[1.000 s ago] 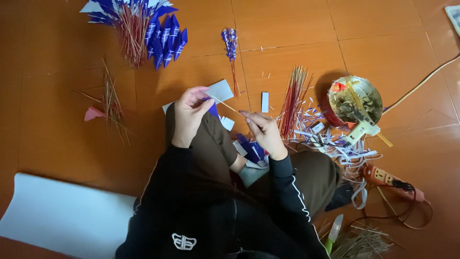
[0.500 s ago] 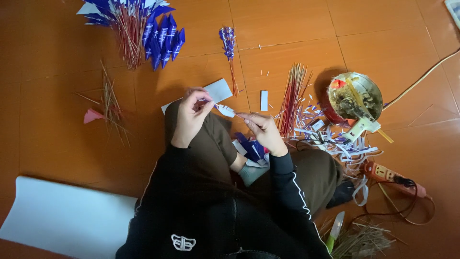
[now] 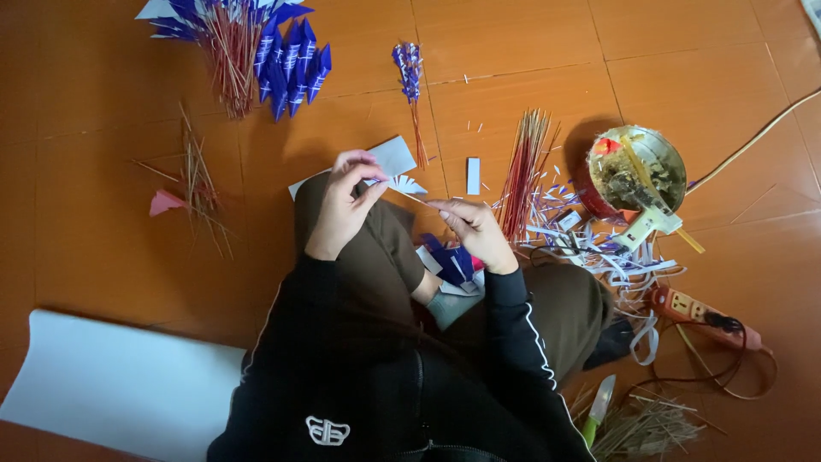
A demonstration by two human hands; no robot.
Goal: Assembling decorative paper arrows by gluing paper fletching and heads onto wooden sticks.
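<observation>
Head view, looking down: we sit on an orange tiled floor (image 3: 103, 214). Our left hand (image 3: 346, 201) is closed around a small white fringed paper piece (image 3: 404, 183), thumb and fingers pinching it just above the knee. Our right hand (image 3: 475, 229) pinches the lower end of a thin pale wooden stick (image 3: 419, 199) whose far end meets the fringed paper, so the stick spans the gap between both hands. A white rectangular paper sheet (image 3: 395, 156) lies on the floor just beyond the left hand. In our lap, between the forearms, rests a heap of blue and white folded paper scraps (image 3: 449, 265). To the right, a bundle of red thin sticks (image 3: 523, 175) lies fanned beside a round metal bowl of glue residue (image 3: 637, 171), with loose white and purple paper strips (image 3: 590, 252) scattered near it. An orange power strip with cable (image 3: 693, 310) lies further right. At the top, a cluster of finished blue paper ornaments on sticks (image 3: 274, 51) lies well apart from the hands. A large white sheet of paper (image 3: 111, 385) lies lower left.
</observation>
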